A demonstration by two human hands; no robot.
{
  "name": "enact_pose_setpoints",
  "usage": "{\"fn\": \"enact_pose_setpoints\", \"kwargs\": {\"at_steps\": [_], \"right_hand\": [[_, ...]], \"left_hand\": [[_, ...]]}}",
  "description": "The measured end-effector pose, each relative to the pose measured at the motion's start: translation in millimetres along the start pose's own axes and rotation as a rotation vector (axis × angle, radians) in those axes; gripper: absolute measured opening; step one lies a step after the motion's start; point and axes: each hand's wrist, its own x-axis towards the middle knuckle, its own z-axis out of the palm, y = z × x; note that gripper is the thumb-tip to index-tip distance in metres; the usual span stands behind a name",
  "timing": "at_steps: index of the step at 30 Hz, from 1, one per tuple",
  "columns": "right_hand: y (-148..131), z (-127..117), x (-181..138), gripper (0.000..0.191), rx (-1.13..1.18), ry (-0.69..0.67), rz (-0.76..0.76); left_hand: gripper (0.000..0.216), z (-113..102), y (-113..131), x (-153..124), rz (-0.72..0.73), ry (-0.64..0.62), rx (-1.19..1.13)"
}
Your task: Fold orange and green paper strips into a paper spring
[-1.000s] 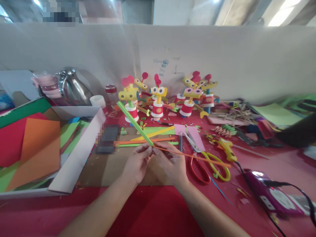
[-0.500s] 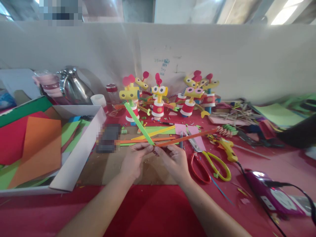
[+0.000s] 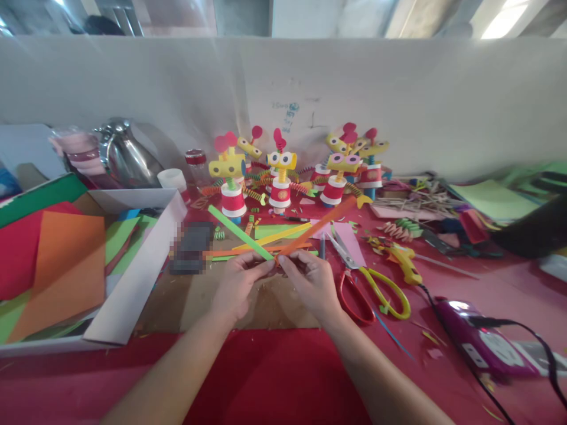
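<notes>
Between my two hands, a green paper strip [image 3: 237, 230] and an orange paper strip [image 3: 319, 227] meet in a small overlap, their free ends spreading in a V. The thumb and fingers of my left hand [image 3: 234, 286] pinch the green strip's lower end. My right hand [image 3: 313, 286] pinches the orange strip where it crosses the green one; fingers partly hide the join. Below them lies a brown cardboard sheet [image 3: 266, 307]. Just beyond the fingertips lie a yellow strip [image 3: 274, 237] and more orange and green strips.
Scissors [image 3: 354, 265] and a yellow glue gun [image 3: 405, 262] lie right of my hands, near a purple box [image 3: 482, 339] with a cord. Several paper-cup figures [image 3: 280, 193] stand behind. At left are a white box [image 3: 133, 289] of coloured paper and a dark blurred device [image 3: 191, 248].
The orange strip has swung from pointing right to pointing up and right. The green strip leans further left. My hands stay together at almost the same spot.
</notes>
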Motion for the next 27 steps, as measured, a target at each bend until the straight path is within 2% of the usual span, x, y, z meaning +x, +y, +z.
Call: {"fn": "enact_pose_setpoints", "kwargs": {"at_steps": [3, 6, 10, 14, 17, 19, 23, 27], "right_hand": [[-2.5, 3.7, -1.4, 0.016, 0.103, -0.034, -0.019], [-5.1, 6.5, -3.3, 0.017, -0.049, -0.012, -0.122], [-7.3, 5.4, -5.2, 0.011, -0.244, 0.001, -0.270], [-7.1, 2.2, -6.4, 0.006, -0.345, -0.017, -0.311], [-6.1, 1.9, -6.8, 0.008, -0.387, -0.017, -0.334], [-4.8, 2.7, -7.0, 0.010, -0.378, -0.004, -0.308], [-0.7, 5.0, -7.7, 0.013, -0.252, 0.028, -0.164], [2.2, 7.6, -9.8, 0.016, -0.115, 0.018, -0.051]], "left_hand": [[0.016, -1.5, -3.4, 2.8, 0.000, 0.025, -0.135], [0.018, -3.2, -7.9, 6.1, -0.024, 0.066, -0.247], [0.022, -4.1, -11.3, 6.9, -0.135, 0.076, -0.376], [0.024, -4.9, -13.6, 6.5, -0.197, 0.074, -0.438], [0.024, -5.2, -16.2, 7.3, -0.183, 0.064, -0.418], [0.023, -4.0, -16.9, 7.2, -0.152, 0.050, -0.386], [0.019, 1.6, -14.6, 4.1, -0.106, -0.008, -0.324], [0.015, 4.3, -13.2, 1.8, -0.078, 0.014, -0.280]]}}
